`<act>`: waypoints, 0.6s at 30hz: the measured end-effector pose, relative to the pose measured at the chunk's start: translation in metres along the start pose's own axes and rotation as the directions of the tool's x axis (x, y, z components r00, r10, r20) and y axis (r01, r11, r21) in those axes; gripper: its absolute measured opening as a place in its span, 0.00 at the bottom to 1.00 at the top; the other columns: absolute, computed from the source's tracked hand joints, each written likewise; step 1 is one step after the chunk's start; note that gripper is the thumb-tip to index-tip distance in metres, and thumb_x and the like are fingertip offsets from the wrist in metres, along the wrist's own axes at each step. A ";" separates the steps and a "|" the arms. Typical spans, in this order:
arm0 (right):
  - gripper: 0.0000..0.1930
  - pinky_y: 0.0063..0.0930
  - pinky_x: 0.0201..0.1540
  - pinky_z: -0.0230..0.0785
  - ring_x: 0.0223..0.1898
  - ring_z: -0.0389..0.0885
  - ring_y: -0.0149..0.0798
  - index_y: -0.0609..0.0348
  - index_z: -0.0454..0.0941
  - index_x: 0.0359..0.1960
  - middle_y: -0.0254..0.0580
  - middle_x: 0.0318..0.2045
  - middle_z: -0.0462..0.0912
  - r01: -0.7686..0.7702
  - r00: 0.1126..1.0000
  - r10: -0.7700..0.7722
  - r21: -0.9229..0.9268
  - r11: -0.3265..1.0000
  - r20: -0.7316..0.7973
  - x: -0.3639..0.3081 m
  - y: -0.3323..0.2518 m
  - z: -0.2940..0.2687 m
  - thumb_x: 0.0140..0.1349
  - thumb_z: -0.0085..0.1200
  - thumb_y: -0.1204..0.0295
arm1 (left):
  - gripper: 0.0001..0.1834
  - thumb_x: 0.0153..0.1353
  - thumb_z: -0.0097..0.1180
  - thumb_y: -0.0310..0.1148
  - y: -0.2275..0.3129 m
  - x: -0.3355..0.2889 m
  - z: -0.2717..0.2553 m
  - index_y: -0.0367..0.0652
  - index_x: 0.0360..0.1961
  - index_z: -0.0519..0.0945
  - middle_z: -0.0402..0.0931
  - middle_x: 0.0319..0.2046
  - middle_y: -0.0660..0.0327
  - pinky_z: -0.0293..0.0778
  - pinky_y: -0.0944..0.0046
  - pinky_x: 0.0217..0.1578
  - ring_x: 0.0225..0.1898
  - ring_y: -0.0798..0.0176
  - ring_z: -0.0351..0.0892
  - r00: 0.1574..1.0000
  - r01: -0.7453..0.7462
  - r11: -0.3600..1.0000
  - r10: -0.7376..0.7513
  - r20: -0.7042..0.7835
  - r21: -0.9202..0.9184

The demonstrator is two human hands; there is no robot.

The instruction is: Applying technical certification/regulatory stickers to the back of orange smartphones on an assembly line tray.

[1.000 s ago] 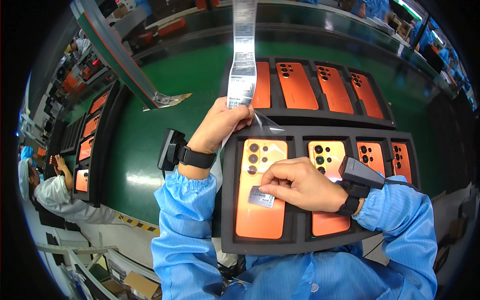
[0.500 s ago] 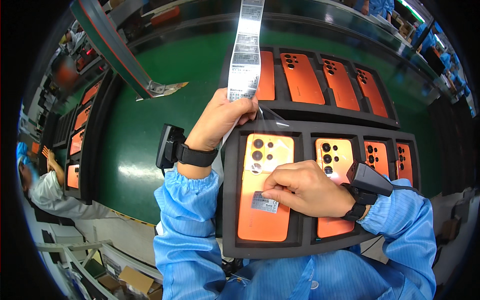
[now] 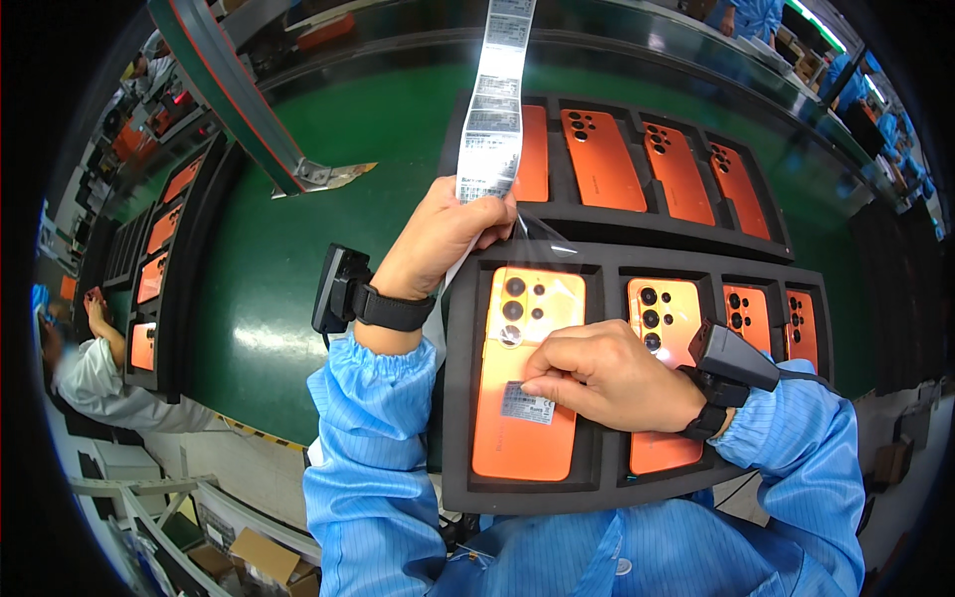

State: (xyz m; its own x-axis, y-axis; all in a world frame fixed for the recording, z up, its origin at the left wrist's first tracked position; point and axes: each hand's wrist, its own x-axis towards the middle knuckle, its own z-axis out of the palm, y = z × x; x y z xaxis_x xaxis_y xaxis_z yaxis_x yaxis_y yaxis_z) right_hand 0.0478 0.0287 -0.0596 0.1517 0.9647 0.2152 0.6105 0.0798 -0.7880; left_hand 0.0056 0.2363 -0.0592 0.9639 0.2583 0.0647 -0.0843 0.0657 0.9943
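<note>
My left hand (image 3: 453, 234) is closed on a long strip of printed silver-white labels (image 3: 489, 149), which rises away from it at the top. Thin clear film (image 3: 547, 244) trails from beside that hand over the phone below. Bent over the leftmost orange phone (image 3: 517, 453) in the near tray, my right hand (image 3: 617, 383) has its thumb and forefinger pressed together at the edge of a small silver label (image 3: 527, 405). The label lies against the phone's back, below its cameras; whether it is fully stuck down I cannot tell. A black device is strapped to each wrist.
The near black foam tray (image 3: 607, 488) holds several orange phones, backs up. Behind it lies a second tray (image 3: 667, 224) of phones on the green surface (image 3: 274, 289). A metal post (image 3: 234, 99) stands at left, near another phone tray (image 3: 169, 328) and a co-worker's arm (image 3: 109, 343).
My hands, the label strip and the phone keep nearly the same places. The view has shifted slightly. At far left, the co-worker's hand has changed its pose a little.
</note>
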 end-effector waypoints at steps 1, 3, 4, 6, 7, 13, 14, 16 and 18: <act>0.07 0.35 0.26 0.67 0.23 0.77 0.45 0.62 0.75 0.25 0.43 0.20 0.77 -0.013 1.000 0.013 -0.002 1.000 0.011 0.000 -0.001 0.000 0.54 0.56 0.71 | 0.08 0.52 0.53 0.33 0.000 0.000 0.000 0.39 0.24 0.75 0.71 0.19 0.65 0.61 0.76 0.23 0.20 0.77 0.64 1.000 0.000 1.000 0.000 0.003 0.006; 0.07 0.35 0.26 0.67 0.23 0.77 0.45 0.62 0.75 0.25 0.43 0.21 0.77 -0.006 1.000 0.006 -0.002 1.000 0.003 0.000 0.000 0.000 0.54 0.56 0.71 | 0.07 0.52 0.53 0.33 0.000 0.000 0.000 0.39 0.24 0.75 0.71 0.19 0.65 0.60 0.76 0.23 0.20 0.77 0.64 1.000 -0.001 1.000 0.001 0.000 0.011; 0.07 0.35 0.26 0.67 0.24 0.77 0.45 0.62 0.75 0.25 0.43 0.21 0.77 0.001 1.000 -0.001 0.000 1.000 -0.004 0.000 0.000 0.001 0.55 0.56 0.71 | 0.07 0.52 0.53 0.33 0.000 0.000 0.000 0.39 0.24 0.75 0.71 0.19 0.65 0.60 0.76 0.23 0.19 0.77 0.64 1.000 0.001 1.000 -0.001 -0.004 0.015; 0.07 0.35 0.26 0.68 0.24 0.77 0.45 0.62 0.75 0.25 0.43 0.21 0.77 0.001 1.000 -0.001 -0.006 1.000 0.001 0.000 -0.001 -0.001 0.55 0.56 0.71 | 0.07 0.52 0.53 0.33 0.000 0.000 0.000 0.39 0.25 0.75 0.71 0.19 0.65 0.60 0.76 0.23 0.19 0.77 0.64 1.000 0.000 1.000 0.000 -0.006 0.010; 0.07 0.35 0.26 0.68 0.24 0.78 0.45 0.62 0.75 0.25 0.43 0.21 0.77 -0.001 1.000 0.001 -0.010 1.000 0.007 0.000 -0.001 -0.001 0.55 0.56 0.70 | 0.07 0.52 0.53 0.32 0.000 0.000 0.000 0.39 0.25 0.75 0.71 0.19 0.65 0.60 0.76 0.22 0.19 0.77 0.64 1.000 0.001 1.000 -0.001 -0.009 0.005; 0.07 0.35 0.26 0.68 0.24 0.77 0.45 0.62 0.75 0.25 0.43 0.21 0.77 0.001 1.000 0.000 -0.019 1.000 0.015 0.001 0.000 -0.002 0.54 0.56 0.70 | 0.05 0.52 0.50 0.29 0.000 0.001 -0.001 0.40 0.25 0.75 0.71 0.20 0.65 0.62 0.75 0.24 0.21 0.76 0.65 1.000 0.017 1.000 -0.017 0.008 -0.001; 0.07 0.35 0.26 0.68 0.24 0.77 0.45 0.62 0.75 0.25 0.43 0.21 0.77 0.001 1.000 -0.001 -0.019 1.000 0.015 0.001 0.000 -0.002 0.54 0.56 0.70 | 0.05 0.52 0.50 0.29 0.000 0.001 -0.001 0.40 0.25 0.75 0.71 0.20 0.65 0.62 0.75 0.24 0.21 0.76 0.65 1.000 0.016 1.000 -0.016 0.008 0.000; 0.07 0.35 0.26 0.68 0.24 0.77 0.45 0.61 0.75 0.25 0.43 0.21 0.77 -0.004 1.000 0.004 -0.005 1.000 0.018 0.001 0.001 -0.001 0.54 0.56 0.70 | 0.07 0.52 0.54 0.32 -0.002 0.000 -0.001 0.39 0.25 0.76 0.71 0.19 0.64 0.61 0.76 0.22 0.19 0.76 0.65 1.000 -0.007 1.000 0.007 -0.005 -0.012; 0.07 0.35 0.26 0.68 0.24 0.77 0.45 0.61 0.75 0.25 0.43 0.21 0.77 -0.016 1.000 0.016 -0.010 1.000 0.023 0.001 0.000 0.000 0.54 0.56 0.70 | 0.07 0.52 0.54 0.32 -0.002 0.000 -0.003 0.39 0.25 0.76 0.71 0.20 0.64 0.61 0.76 0.22 0.19 0.76 0.65 1.000 -0.012 1.000 0.012 0.002 -0.015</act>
State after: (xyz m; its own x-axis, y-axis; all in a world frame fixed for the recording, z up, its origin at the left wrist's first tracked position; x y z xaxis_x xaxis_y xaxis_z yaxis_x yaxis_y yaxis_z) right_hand 0.0481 0.0296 -0.0588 0.1437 0.9714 0.1888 0.6156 0.0616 -0.7857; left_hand 0.0049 0.2386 -0.0616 0.9634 0.2569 0.0767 -0.0994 0.0769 0.9921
